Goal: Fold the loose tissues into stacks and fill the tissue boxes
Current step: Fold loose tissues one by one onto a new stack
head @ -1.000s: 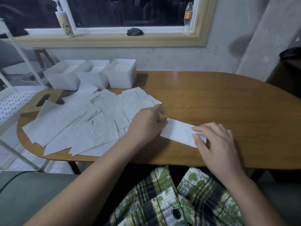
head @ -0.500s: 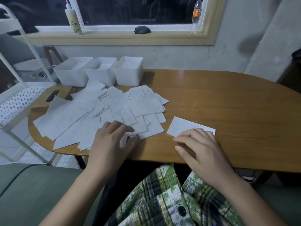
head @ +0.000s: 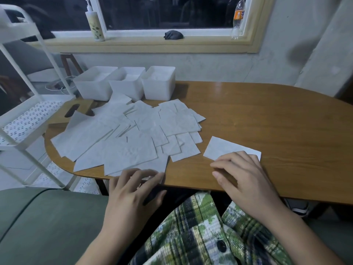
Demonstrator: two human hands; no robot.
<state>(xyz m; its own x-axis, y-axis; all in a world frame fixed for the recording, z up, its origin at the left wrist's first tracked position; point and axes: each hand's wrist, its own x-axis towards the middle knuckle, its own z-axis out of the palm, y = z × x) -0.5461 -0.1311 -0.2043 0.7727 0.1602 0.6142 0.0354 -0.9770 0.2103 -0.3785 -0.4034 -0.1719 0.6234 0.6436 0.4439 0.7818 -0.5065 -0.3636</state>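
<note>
Through the head camera, the right hand [head: 242, 175] is pressing relaxed, uncurled fingers on the small folded white paper tissue [head: 221, 148], just right of the spread pile of loose white tissue sheets [head: 133, 134] on the oval wooden table [head: 267, 119]. The left hand [head: 131, 190] is touching the nearest sheet's edge; blur hides any pinch. The sheets look light, limp and easily torn, so pinching a corner gently seems best.

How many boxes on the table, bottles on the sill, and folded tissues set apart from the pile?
Boxes: 3
Bottles: 2
Folded tissue apart from the pile: 1
Total: 6
</note>
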